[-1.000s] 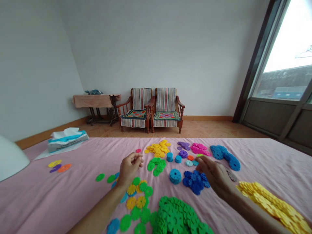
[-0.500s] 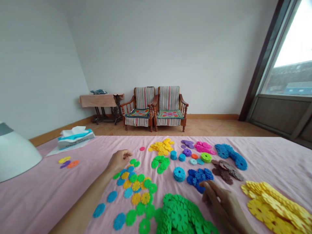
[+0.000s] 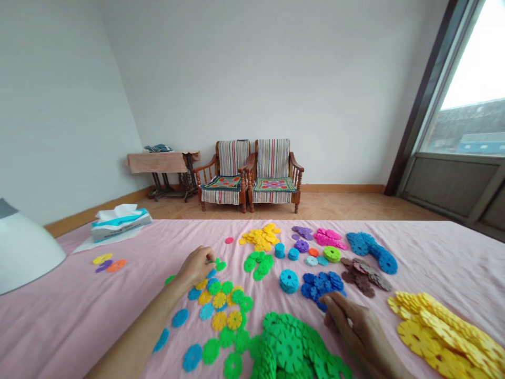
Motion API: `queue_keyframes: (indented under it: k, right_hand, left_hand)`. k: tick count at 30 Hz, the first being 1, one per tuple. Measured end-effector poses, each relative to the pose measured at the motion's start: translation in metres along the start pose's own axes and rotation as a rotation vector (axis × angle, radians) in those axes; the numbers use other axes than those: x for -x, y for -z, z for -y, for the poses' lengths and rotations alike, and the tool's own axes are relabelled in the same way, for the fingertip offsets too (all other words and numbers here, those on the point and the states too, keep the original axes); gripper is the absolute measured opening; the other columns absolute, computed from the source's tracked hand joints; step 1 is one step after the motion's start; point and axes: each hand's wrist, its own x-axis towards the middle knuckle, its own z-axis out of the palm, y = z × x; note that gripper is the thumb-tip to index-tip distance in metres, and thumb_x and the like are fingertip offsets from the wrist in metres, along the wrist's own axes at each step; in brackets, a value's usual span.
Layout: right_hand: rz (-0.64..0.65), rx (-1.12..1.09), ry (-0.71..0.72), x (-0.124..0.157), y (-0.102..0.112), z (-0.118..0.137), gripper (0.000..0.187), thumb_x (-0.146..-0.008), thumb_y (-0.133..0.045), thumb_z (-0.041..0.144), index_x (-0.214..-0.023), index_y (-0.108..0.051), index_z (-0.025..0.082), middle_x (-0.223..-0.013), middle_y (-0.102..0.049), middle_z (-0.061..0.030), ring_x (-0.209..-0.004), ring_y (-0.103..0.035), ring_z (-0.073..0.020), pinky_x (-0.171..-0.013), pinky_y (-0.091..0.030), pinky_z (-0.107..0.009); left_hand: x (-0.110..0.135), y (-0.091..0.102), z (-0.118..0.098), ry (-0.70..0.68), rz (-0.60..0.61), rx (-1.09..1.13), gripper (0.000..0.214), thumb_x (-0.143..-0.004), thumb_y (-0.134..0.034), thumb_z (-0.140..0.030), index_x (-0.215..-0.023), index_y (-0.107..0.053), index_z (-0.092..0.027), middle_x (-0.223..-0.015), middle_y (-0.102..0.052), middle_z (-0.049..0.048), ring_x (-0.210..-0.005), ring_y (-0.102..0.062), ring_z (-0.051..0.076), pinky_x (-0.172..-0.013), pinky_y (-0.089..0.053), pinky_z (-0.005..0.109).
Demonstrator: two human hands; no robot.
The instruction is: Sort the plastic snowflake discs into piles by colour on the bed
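My left hand (image 3: 199, 263) is curled into a pinch at the top of a scatter of notched plastic discs. At its fingertips is a green disc (image 3: 213, 265), partly covered, with more green discs (image 3: 221, 266) alongside. Below lie loose yellow discs (image 3: 219, 300), blue discs (image 3: 192, 357) and green ones. My right hand (image 3: 355, 321) rests on the cloth with thumb and fingers drawn together, at the lower edge of a dark blue disc pile (image 3: 321, 285). Whatever its fingertips hold is hidden. Left of it is a big green disc pile (image 3: 292, 345).
On the pink cloth (image 3: 130, 300) are sorted piles: yellow discs (image 3: 445, 337), brown discs (image 3: 365, 276), pink discs (image 3: 329, 238) and a light blue stack (image 3: 289, 281). A tissue box (image 3: 120, 226) and a white rounded object (image 3: 27, 250) stand left. Two armchairs (image 3: 272, 168) are beyond.
My left hand has moved slightly right, its fingertips now at the green discs. A green disc shows left of the forearm. My right hand stays almost in place.
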Motion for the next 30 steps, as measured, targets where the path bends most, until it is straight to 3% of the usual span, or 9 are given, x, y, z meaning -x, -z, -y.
queue_keyframes:
  k: [5,15,20,25,30]
  right_hand:
    - [-0.013,0.0,0.003,0.0,0.0,0.0,0.038,-0.094,-0.032,0.048,-0.07,-0.052,0.026,-0.059,-0.06,0.0005,-0.054,-0.057,-0.0163,-0.053,-0.042,-0.027]
    - [0.017,0.048,0.035,-0.001,-0.002,-0.01,0.033,-0.093,-0.036,0.047,-0.078,-0.057,0.026,-0.062,-0.063,0.0018,-0.056,-0.06,-0.0156,-0.054,-0.044,-0.025]
    - [0.017,0.078,0.058,-0.001,-0.001,-0.009,0.033,-0.094,-0.035,0.043,-0.076,-0.056,0.026,-0.062,-0.062,0.0015,-0.055,-0.06,-0.0158,-0.054,-0.043,-0.025]
    - [0.009,0.093,0.065,-0.001,0.001,-0.005,0.031,-0.094,-0.035,0.04,-0.076,-0.056,0.025,-0.063,-0.063,0.0016,-0.056,-0.059,-0.0154,-0.054,-0.042,-0.024]
    - [0.029,0.105,0.069,-0.001,0.0,-0.006,0.031,-0.094,-0.035,0.039,-0.076,-0.056,0.024,-0.064,-0.063,0.001,-0.058,-0.058,-0.0155,-0.055,-0.042,-0.024]
  left_hand:
    - [-0.001,0.001,0.0,0.031,0.0,0.038,0.016,-0.05,-0.063,-0.011,-0.063,-0.065,-0.02,-0.067,-0.06,-0.0017,-0.058,-0.054,0.014,-0.059,-0.043,0.022]
    - [-0.002,0.0,0.005,0.117,0.047,0.222,0.016,-0.047,-0.064,-0.019,-0.061,-0.056,-0.019,-0.052,-0.054,-0.0064,-0.051,-0.053,0.012,-0.047,-0.039,0.02]
    - [-0.004,-0.002,-0.017,0.113,0.035,0.341,0.018,-0.056,-0.061,-0.028,-0.069,-0.055,-0.018,-0.056,-0.056,-0.0044,-0.052,-0.056,0.012,-0.049,-0.044,0.022]
    - [0.0,-0.027,-0.05,0.046,0.12,0.393,0.019,-0.058,-0.059,-0.03,-0.073,-0.058,-0.017,-0.061,-0.059,-0.002,-0.052,-0.059,0.013,-0.049,-0.046,0.023]
    - [0.0,-0.031,-0.05,-0.003,0.072,0.318,0.022,-0.064,-0.057,-0.03,-0.081,-0.063,-0.017,-0.068,-0.062,0.0007,-0.06,-0.061,0.016,-0.055,-0.047,0.025]
